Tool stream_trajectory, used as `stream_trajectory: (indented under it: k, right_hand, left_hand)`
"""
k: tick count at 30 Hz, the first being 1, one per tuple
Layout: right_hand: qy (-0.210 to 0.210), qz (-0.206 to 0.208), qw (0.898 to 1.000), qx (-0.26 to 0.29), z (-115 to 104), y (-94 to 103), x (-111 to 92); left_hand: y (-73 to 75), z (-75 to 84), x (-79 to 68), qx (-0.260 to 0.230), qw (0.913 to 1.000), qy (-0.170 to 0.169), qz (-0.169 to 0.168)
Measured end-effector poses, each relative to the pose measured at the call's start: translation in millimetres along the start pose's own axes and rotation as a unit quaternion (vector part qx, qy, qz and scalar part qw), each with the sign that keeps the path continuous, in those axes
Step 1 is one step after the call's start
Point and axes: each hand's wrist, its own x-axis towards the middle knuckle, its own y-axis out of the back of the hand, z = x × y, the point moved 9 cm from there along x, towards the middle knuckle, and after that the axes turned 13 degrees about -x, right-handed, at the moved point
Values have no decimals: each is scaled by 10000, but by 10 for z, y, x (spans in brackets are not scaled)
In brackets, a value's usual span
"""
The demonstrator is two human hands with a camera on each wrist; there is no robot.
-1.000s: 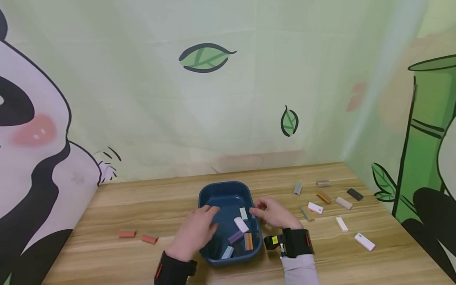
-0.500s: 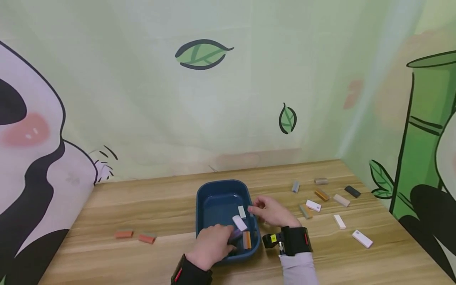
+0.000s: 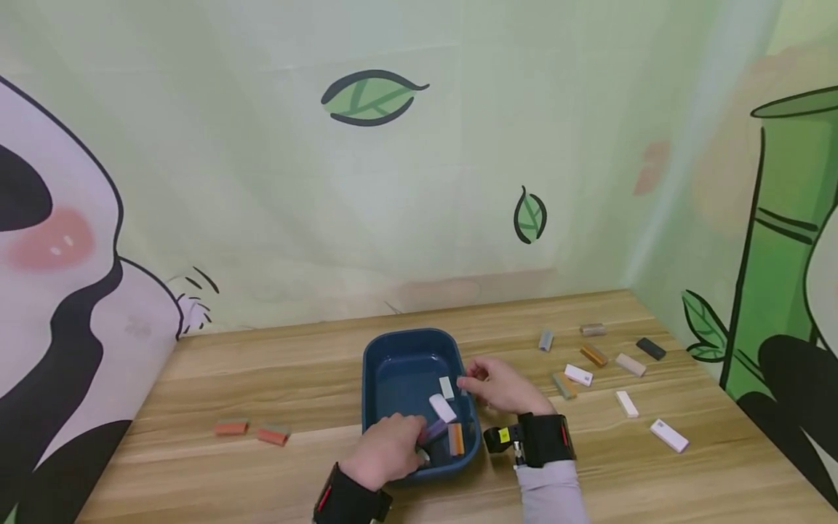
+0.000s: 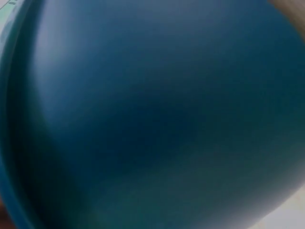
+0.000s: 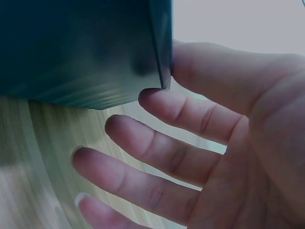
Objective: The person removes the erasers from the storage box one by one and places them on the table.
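A dark blue plastic tub [image 3: 393, 378] stands on the wooden table, holding several small oblong blocks. My right hand [image 3: 503, 386] pinches the tub's right rim between thumb and index finger; in the right wrist view, the other fingers [image 5: 138, 183] spread below the rim. My left hand [image 3: 388, 445] reaches down into the near part of the tub. Its fingertips are hidden, beside a purple block [image 3: 433, 431] and a pale block [image 3: 424, 457]. A white block [image 3: 442, 408], a pale green block [image 3: 447, 388] and an orange-and-grey block [image 3: 456, 439] lie nearby in the tub.
To the right lie several loose blocks, among them a black one [image 3: 651, 348], a white one [image 3: 669, 436] and an orange one [image 3: 593, 355]. Two orange-red blocks [image 3: 232, 428] lie left of the tub. A printed cloth [image 3: 275, 182] hangs behind the table.
My left hand has moved right and down into the tub, now covering much of the pale block. My right hand keeps its hold on the rim.
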Motion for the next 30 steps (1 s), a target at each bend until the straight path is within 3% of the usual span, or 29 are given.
stream_trajectory:
  k: [6, 10, 17, 20, 24, 30]
  right_hand:
    - [1, 11, 10000, 42, -7, 14, -10]
    - [7, 11, 10000, 32, -15, 16, -15]
    - [-79, 7, 10000, 29, 3, 0, -25]
    - [-115, -2, 9999, 14, 10, -9, -29]
    - [-121, -16, 9999, 35, 16, -25, -28]
    - [-156, -5, 9999, 37, 27, -26, -17]
  left_hand:
    - [14, -25, 18, 135, 9998, 114, 94]
    - [79, -38, 9, 137, 9995, -6, 268]
    - [407, 29, -91, -338, 9941, -704, 758]
    - [590, -3, -178, -494, 9901, -788, 1056]
    - [847, -191, -297, -682, 9838, -554, 1562]
    - [1083, -753, -410, -860, 9776, 153, 1917]
